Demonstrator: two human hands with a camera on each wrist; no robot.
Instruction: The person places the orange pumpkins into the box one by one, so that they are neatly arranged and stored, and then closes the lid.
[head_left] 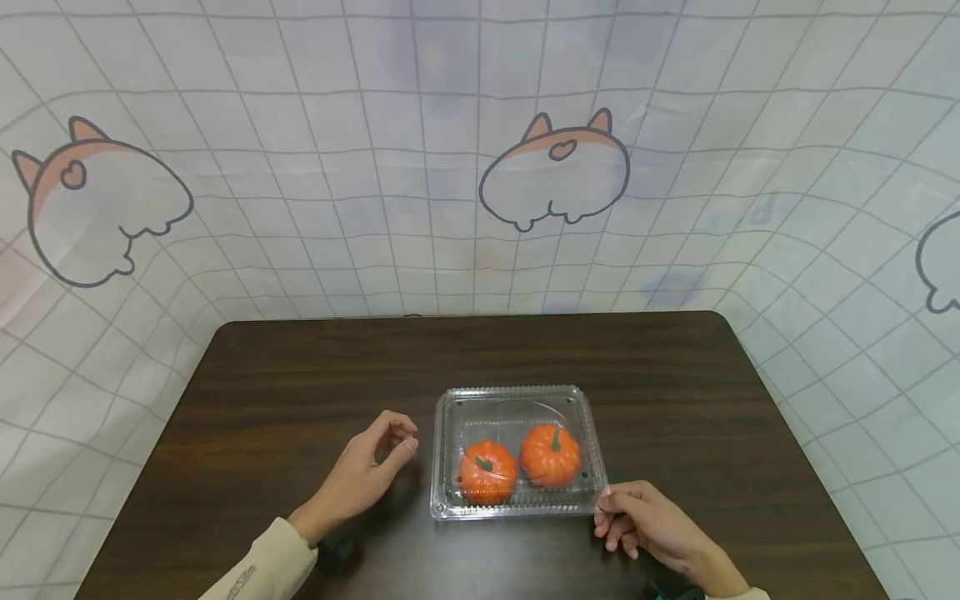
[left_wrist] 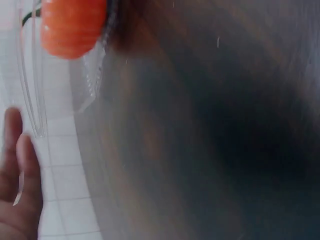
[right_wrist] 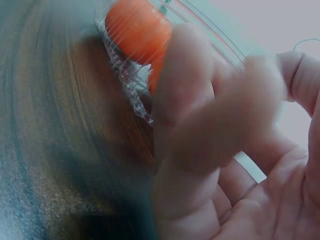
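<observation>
A clear plastic clamshell box [head_left: 517, 512] lies on the dark wooden table with its lid down over two small orange pumpkins. The left pumpkin [head_left: 487, 473] and the right pumpkin [head_left: 551, 457] both have green stems. At the box's near right corner, my right hand [head_left: 648, 525] pinches the edge between thumb and forefinger, the other fingers curled beneath. My left hand [head_left: 367, 471] hovers apart from the box's left side, fingers loosely bent and holding nothing. One pumpkin [left_wrist: 72, 25] shows through the plastic in the left wrist view.
The dark wooden table [head_left: 322, 358] reaches to a white cloth backdrop [head_left: 360, 208] with grid lines and cartoon animal drawings. Bare tabletop lies behind the box and on both sides of it.
</observation>
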